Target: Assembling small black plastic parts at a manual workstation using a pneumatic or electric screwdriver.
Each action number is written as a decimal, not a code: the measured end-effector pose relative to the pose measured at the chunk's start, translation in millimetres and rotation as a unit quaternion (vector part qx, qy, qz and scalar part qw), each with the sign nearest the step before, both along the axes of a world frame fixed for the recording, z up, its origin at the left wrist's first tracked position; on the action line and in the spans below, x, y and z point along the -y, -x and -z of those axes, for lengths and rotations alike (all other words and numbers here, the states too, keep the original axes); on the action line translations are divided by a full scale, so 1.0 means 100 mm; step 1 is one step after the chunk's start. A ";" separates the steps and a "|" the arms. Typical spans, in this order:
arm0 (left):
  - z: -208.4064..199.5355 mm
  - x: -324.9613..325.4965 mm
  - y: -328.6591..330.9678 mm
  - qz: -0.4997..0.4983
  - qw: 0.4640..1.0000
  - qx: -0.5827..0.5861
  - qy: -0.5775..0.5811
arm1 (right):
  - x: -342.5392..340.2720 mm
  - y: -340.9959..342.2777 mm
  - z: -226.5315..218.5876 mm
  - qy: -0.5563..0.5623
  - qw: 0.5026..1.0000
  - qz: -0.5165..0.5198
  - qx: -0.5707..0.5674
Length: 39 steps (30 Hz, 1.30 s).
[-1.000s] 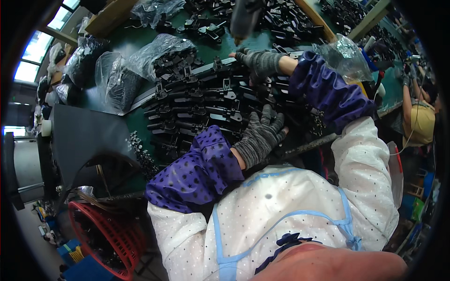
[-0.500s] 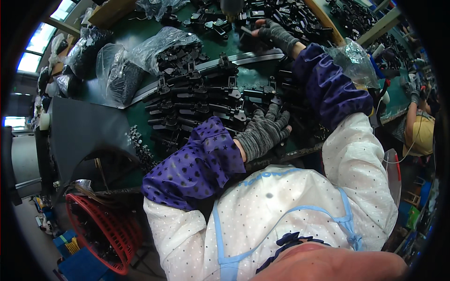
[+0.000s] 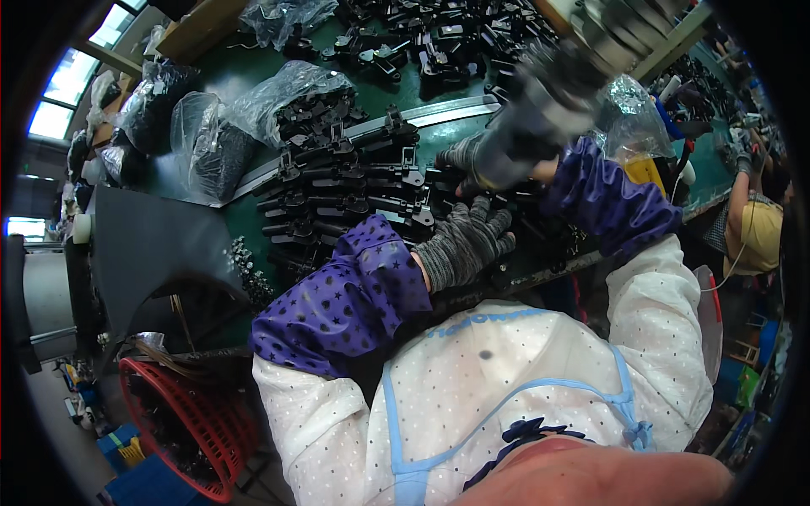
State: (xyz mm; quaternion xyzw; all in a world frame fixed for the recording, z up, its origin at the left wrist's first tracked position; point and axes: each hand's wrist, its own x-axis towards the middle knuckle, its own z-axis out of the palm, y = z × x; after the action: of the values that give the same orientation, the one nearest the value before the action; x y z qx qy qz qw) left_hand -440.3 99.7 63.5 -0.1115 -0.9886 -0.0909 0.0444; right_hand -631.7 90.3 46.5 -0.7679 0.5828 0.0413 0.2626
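My left hand (image 3: 464,244), in a grey fingerless knit glove, lies with its fingers stretched out over black plastic parts near the table's front edge. Just beyond its fingertips, my right hand (image 3: 462,153), gloved alike, is closed around a dark power screwdriver (image 3: 536,122). The tool is slanted and blurred by motion, its lower end close above the parts by my left fingers. It hides much of the right hand. Left of both hands sits a stack of long black hinge-like parts (image 3: 350,198) with metal ends, beside a metal rail (image 3: 447,111).
More black parts (image 3: 447,51) are heaped at the back. Clear plastic bags of parts (image 3: 215,139) stand at the left, above a dark sheet (image 3: 160,244). A red basket (image 3: 190,422) is at the lower left. A co-worker (image 3: 753,228) sits at the far right.
My right hand has come back from the far parts toward my left hand, now with the screwdriver, which hung at the top before. My left hand has shifted slightly left.
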 end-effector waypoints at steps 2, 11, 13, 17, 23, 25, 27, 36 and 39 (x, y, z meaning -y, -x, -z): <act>0.06 0.00 0.09 -0.013 0.996 -0.007 -0.085 | -0.03 0.04 -0.24 -0.064 0.989 0.078 0.110; -0.06 0.12 -0.07 -0.136 0.925 -0.154 -0.320 | 0.15 0.39 -0.39 0.038 0.846 0.268 0.459; 0.00 0.19 0.06 -0.106 0.916 -0.170 -0.347 | 0.12 0.98 -0.18 0.049 0.735 0.370 0.566; -0.01 0.43 -0.15 -0.125 0.858 -0.184 -0.463 | 0.45 1.34 0.00 0.029 0.445 0.457 0.770; -0.35 0.59 0.10 -0.176 0.612 -0.092 -0.765 | 0.55 2.76 0.79 0.410 0.631 0.501 0.428; -0.45 0.42 0.54 -0.131 0.485 0.057 -0.863 | -0.27 3.83 0.82 0.580 0.583 0.467 0.325; -0.23 0.89 0.15 -0.319 0.519 -0.026 -0.793 | 1.07 1.78 0.12 0.235 0.337 0.590 0.695; -0.25 1.69 1.70 -0.137 0.401 -0.165 -0.891 | 0.64 0.82 -0.47 0.432 0.854 0.251 0.146; -0.38 1.64 1.64 -0.198 0.540 -0.165 -0.801 | 0.75 0.73 -0.47 0.455 0.831 0.307 -0.095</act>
State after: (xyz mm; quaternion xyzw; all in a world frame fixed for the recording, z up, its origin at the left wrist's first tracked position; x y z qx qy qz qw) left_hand -604.5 -64.8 101.7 0.1561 -0.4762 -0.8138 0.2944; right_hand -704.5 15.4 93.7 -0.5746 0.7635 -0.2385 -0.1733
